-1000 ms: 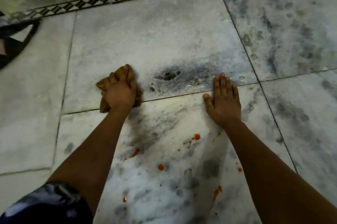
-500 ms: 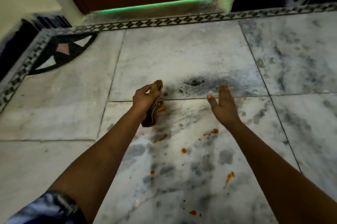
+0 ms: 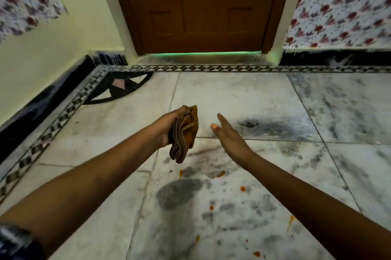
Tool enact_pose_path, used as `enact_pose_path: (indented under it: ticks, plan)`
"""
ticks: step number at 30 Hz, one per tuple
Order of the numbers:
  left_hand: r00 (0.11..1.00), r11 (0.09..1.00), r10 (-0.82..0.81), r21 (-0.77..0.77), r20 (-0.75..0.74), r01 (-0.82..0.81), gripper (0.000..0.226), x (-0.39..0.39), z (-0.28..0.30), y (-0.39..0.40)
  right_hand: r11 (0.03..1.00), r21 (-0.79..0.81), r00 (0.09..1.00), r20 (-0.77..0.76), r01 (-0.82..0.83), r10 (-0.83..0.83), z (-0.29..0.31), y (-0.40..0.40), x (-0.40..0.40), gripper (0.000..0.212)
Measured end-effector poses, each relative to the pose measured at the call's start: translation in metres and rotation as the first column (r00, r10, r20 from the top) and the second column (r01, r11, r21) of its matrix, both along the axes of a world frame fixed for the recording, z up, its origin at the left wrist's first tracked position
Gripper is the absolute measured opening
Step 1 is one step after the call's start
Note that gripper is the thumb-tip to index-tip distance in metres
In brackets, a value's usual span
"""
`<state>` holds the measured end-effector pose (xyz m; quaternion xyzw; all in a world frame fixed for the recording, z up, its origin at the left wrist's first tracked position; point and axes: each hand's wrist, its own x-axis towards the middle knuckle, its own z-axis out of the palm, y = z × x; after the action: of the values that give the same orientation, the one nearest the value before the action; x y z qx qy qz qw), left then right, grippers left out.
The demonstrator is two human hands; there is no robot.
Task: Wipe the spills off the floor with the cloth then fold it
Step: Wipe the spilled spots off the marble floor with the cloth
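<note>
Left hand (image 3: 167, 130): fingers curled round the bunched brown cloth (image 3: 183, 132), held clear of the floor (image 3: 232, 94). Right hand (image 3: 229, 134), just beside the cloth: fingers straight, palm turned inward, holding nothing. Orange spills (image 3: 242, 188) lie below both sets of fingers, nearer me, unwiped. I judge the next move needs the cloth lowered flat onto them, pressed, and drawn inward so the drops gather without smearing.
</note>
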<state>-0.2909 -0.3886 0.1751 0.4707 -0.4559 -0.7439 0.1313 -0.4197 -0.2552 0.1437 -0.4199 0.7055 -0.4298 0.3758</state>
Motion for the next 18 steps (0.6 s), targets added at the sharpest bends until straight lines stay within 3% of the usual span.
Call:
enact_pose_path:
  ticks: [4, 7, 11, 14, 16, 18]
  plan:
    - [0.971, 0.984, 0.103, 0.167, -0.215, -0.068, 0.024, -0.011, -0.021, 0.008, 1.000, -0.001, 0.998, -0.052, -0.029, 0.029, 0.008, 0.006, 0.011, 0.057]
    - [0.981, 0.985, 0.088, 0.159, -0.174, -0.060, 0.025, -0.017, -0.046, 0.016, 0.999, 0.038, 0.994, -0.107, 0.017, -0.013, -0.005, 0.022, 0.003, 0.058]
    - [0.990, 0.988, 0.136, 0.074, -0.025, -0.133, 0.021, 0.006, -0.073, 0.017, 0.989, 0.147, 0.968, -0.245, -0.017, 0.053, -0.041, 0.055, -0.009, 0.058]
    - [0.975, 0.970, 0.206, -0.147, 0.079, -0.193, 0.016, 0.023, -0.098, 0.013, 0.976, 0.218, 0.957, -0.284, 0.005, 0.059, -0.073, 0.064, -0.017, 0.059]
    - [0.930, 0.894, 0.214, -0.443, 0.298, -0.064, 0.030, 0.032, -0.116, 0.010, 0.965, 0.262, 0.929, -0.357, 0.002, 0.095, -0.090, 0.063, -0.020, 0.061]
    - [0.854, 0.741, 0.233, -0.654, 0.465, 0.154, 0.040, 0.041, -0.134, 0.008, 0.955, 0.295, 0.896, -0.421, -0.014, 0.143, -0.110, 0.058, -0.021, 0.062]
